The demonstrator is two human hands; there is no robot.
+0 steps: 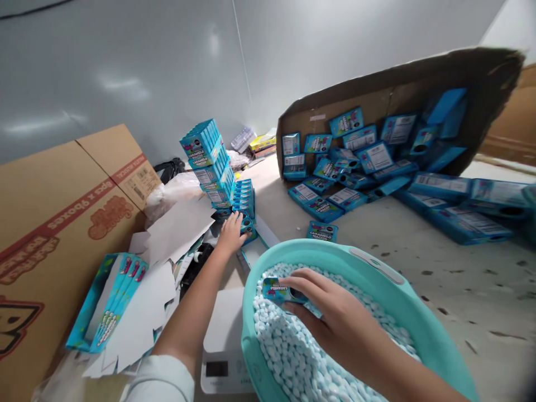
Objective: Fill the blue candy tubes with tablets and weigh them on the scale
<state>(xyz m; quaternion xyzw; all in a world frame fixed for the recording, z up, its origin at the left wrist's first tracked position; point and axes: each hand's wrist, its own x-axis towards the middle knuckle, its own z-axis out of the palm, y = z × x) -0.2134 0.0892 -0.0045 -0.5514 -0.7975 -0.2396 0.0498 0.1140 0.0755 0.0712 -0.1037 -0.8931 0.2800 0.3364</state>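
My right hand [320,301] is closed around a small blue candy box [276,290], held just above the white candies [293,352] in a turquoise tub [435,329]. Farther off, my left hand [231,230] has its fingers on another small blue box [248,228], beside the stacked blue boxes. The tall stack [211,167] stands behind that hand, with a shorter row of boxes [244,196] to its right. A white scale [224,340] lies left of the tub.
Many blue boxes spill from a tipped cardboard box [360,92] at the right. One blue box [322,231] lies behind the tub. Papers [146,301], flat blue cartons [121,296] and a large cardboard box [62,212] occupy the left.
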